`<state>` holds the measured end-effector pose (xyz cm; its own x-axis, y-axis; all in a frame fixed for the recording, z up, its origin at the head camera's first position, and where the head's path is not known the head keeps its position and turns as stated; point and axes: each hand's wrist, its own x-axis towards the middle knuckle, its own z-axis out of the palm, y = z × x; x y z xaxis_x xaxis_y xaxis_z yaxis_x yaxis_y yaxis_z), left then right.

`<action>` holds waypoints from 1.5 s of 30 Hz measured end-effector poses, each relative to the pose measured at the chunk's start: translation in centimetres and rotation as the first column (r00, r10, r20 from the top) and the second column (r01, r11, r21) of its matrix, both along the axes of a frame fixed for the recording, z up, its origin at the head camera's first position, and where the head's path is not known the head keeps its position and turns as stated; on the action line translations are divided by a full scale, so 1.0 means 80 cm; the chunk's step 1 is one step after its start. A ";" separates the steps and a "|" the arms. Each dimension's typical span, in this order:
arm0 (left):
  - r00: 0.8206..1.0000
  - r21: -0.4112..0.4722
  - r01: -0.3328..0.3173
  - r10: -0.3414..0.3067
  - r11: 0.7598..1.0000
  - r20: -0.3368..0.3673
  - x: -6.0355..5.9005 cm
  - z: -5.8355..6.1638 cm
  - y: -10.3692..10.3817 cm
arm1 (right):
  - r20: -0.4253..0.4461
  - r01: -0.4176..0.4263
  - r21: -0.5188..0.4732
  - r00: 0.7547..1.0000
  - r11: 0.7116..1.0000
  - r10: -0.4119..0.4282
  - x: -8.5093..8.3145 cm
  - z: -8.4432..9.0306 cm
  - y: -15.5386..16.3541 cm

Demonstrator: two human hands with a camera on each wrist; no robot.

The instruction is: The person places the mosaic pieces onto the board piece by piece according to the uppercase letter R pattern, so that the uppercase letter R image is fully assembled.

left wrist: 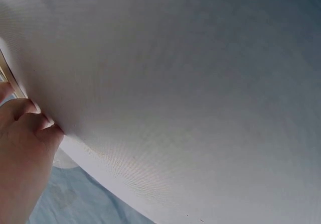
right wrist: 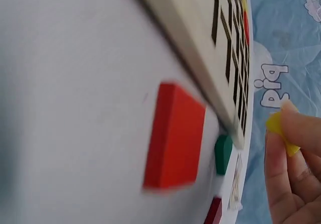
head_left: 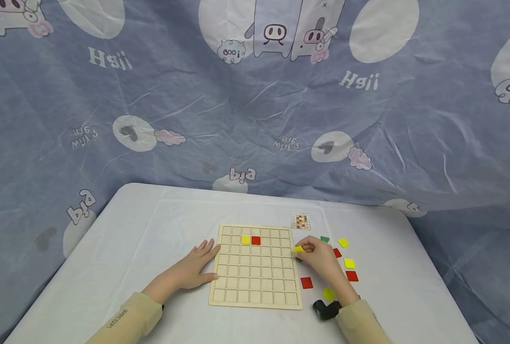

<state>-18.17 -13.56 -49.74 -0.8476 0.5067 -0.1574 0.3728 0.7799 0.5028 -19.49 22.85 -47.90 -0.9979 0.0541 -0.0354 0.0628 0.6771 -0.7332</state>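
Observation:
A square wooden grid board lies flat on the table, with one yellow tile and one red tile side by side in its second row from the back. My left hand rests on the table with fingers spread, its fingertips and thumb touching the board's left edge. Thumb and fingers of my right hand pinch a yellow square tile just off the board's right edge. Beneath that hand a dark green piece lies by the board, partly hidden in the head view.
Loose pieces lie right of the board: a red tile, a yellow tile, a green piece and several others. A small printed pattern card is behind them. A black object sits by the right wrist. Patterned cloth hangs behind.

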 end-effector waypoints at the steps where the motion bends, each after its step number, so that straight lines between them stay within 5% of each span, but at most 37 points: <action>1: 1.000 0.000 0.002 -0.002 1.000 -0.001 0.000 0.000 0.000 | -0.001 -0.009 -0.019 1.000 1.000 0.009 -0.003 0.000 -0.005; 8: 1.000 -0.006 0.000 0.000 1.000 -0.001 -0.001 -0.002 -0.001 | 0.010 -0.051 -0.086 0.999 0.995 0.052 -0.023 -0.001 -0.039; 21: 1.000 -0.014 -0.001 0.001 1.000 0.001 0.000 0.000 0.002 | -0.101 -0.114 0.034 0.988 0.993 0.116 -0.050 -0.009 -0.085; 34: 1.000 -0.007 0.001 -0.001 1.000 -0.010 0.000 -0.002 0.000 | -0.100 -0.155 0.144 0.980 0.977 0.170 -0.053 -0.010 -0.096; 45: 1.000 -0.005 0.002 -0.002 1.000 -0.013 0.000 -0.001 0.000 | -0.035 -0.097 0.024 0.995 0.995 0.098 -0.048 0.008 -0.067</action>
